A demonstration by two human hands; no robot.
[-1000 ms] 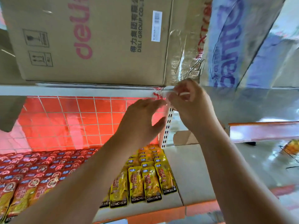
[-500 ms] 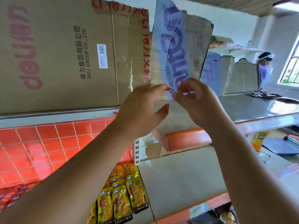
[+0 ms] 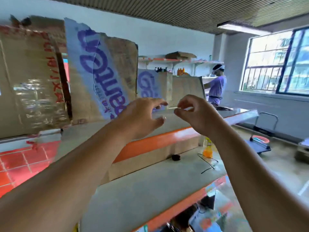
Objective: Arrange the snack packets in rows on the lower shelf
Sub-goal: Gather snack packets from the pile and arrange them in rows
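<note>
A person's right hand is pinching a thin pale strip between thumb and forefinger, too small to identify, while the left hand, just beside it, is hovering with fingers spread and slightly curved, holding nothing. Behind both hands a torn cardboard sheet with purple lettering is standing on the orange-edged upper shelf. Below the forearms the grey lower shelf is carrying an orange bottle and a black cable. Blurred colourful packaging is showing beneath its edge; whether these are snack packets cannot be told.
</note>
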